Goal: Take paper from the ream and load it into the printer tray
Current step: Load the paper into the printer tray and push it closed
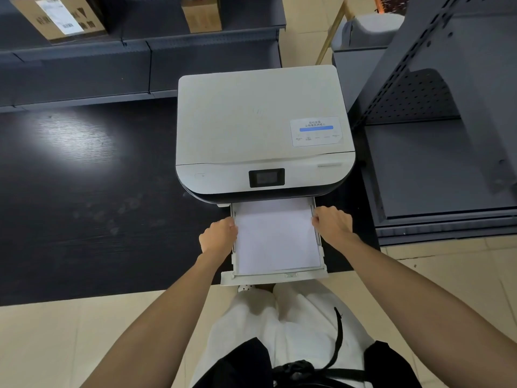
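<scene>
A white printer [260, 127] stands on a dark table, its paper tray [274, 278] pulled out toward me over the table's front edge. A flat stack of white paper [275, 236] lies inside the tray. My left hand [218, 233] grips the tray's left side wall, fingers curled at the paper's left edge. On the opposite side, my right hand [331, 222] holds the right wall, fingers curled at the paper's right edge. No ream is in view.
The dark wooden table [92, 197] stretches to the left of the printer. Grey metal shelves [140, 60] with cardboard boxes [60, 16] run along the back. A grey perforated shelf unit [436, 135] stands close on the right. Beige floor tiles lie below.
</scene>
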Motion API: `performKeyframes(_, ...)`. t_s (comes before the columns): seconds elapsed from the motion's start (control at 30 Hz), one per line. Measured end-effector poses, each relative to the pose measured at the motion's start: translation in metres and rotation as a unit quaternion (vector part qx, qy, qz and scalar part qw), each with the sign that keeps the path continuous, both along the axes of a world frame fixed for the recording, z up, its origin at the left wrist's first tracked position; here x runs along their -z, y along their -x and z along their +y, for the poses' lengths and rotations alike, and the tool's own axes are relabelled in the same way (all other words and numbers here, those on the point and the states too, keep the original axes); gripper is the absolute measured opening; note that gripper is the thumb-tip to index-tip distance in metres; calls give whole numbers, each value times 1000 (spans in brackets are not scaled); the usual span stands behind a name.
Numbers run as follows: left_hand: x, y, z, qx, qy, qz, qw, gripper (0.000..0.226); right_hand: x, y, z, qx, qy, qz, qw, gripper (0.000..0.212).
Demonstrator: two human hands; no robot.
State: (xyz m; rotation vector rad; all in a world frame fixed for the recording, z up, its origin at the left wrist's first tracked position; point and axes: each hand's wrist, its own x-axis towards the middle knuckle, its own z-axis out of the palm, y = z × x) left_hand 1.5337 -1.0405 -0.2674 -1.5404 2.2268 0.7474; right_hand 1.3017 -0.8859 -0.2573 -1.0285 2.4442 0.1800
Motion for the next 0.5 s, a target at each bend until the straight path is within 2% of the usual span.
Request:
performKeyframes(0.23, 3, -6, -2, 14, 8, 10, 1000, 22, 5, 1, 5, -2, 10, 16, 1000, 22)
performKeyframes(0.5, 2, 4, 7, -18, -14, 12, 1000, 18, 10, -9, -4, 17, -17, 19, 1000, 25)
